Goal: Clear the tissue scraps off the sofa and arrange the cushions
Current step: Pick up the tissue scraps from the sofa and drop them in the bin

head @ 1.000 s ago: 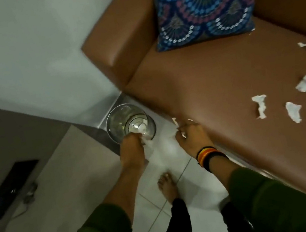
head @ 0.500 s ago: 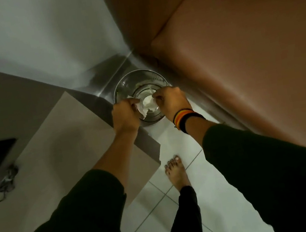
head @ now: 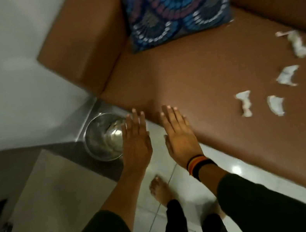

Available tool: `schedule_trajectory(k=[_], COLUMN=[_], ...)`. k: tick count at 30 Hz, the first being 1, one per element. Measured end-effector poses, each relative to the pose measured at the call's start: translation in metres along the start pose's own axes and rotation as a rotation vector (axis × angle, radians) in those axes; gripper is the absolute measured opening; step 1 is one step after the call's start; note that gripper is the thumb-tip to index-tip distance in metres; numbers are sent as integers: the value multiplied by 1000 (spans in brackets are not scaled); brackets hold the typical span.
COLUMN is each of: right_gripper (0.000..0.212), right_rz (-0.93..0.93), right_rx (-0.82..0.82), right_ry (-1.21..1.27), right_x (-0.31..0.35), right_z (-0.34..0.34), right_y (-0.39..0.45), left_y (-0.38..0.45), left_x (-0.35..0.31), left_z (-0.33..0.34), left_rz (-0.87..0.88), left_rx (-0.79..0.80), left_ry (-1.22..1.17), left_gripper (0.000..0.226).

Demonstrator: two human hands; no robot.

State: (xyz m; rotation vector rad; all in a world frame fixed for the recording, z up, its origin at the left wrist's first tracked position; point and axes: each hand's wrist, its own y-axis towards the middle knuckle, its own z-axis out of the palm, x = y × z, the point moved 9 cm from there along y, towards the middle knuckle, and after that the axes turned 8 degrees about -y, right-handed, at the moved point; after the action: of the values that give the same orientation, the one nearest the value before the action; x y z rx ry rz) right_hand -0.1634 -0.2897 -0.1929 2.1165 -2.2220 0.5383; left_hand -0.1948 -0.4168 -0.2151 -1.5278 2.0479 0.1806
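Several white tissue scraps lie on the right part of the brown sofa seat. A blue patterned cushion leans in the sofa's back left corner. A shiny metal bin stands on the floor by the sofa's front left corner. My left hand hovers flat over the bin's right rim, fingers spread, holding nothing. My right hand, with a striped wristband, is flat and empty above the seat's front edge.
A grey low table with a dark edge sits left of the bin. White floor tiles and my bare feet lie below. The sofa armrest rises behind the bin, with a white wall to its left.
Both hands were pinched over the bin with tissue; now they are flat, empty and lifted away. My view has swung back toward the sofa seat.
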Motion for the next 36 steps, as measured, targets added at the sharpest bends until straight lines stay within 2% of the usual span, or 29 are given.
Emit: schedule_trajectory(k=[6,10,13,15,17,19,21,23,25,27,29,32,34,36], right_gripper=[77,63,72,77,63,45,35,30,32,39,43,41,40,41], right_rz=[341,487,434,343,306,335,325,331,408,481,539,560,571,556], right_rx=[-45,-50,-17,57,132,117,173,228,141,45,-51,-133,-192,-245], right_ry=[7,113,108,115,161,167,94,92,212,271,298,281,298,261], right_x=[-177,-288,-344,-358,-362,-367,-370,-380,-402,-430,-459,-494,-512,-528], right_z=[-86,-102,-85,-66,-53,-52,-51,-52,-65,-82,-102,-129,-143,-159], right_y=[-68,-93,-88,-78,-69,-65,-66,-71,-71,-68,-63,-48,-40,-17], left_y=[24,52,72,81,86,90,100,106,112,124,138,164,180,184], left_x=[-200,-279,-297,-299,-303,-305,-310,-325,-347,-377,-409,-435,-444,-445], left_z=[57,114,162,176,178,174,168,168,166,166,174,192,202,212], left_rz=[327,301,277,264,270,234,189,228,257,285,314,299,278,307], left_rx=[152,255,336,318,292,277,273,308,310,318,341,341,363,384], left_ry=[41,-19,16,44,66,79,67,101,15,-35,22,113,164,190], left_gripper=[55,63,70,74,65,48,29,25,28,46,69,86,79,41])
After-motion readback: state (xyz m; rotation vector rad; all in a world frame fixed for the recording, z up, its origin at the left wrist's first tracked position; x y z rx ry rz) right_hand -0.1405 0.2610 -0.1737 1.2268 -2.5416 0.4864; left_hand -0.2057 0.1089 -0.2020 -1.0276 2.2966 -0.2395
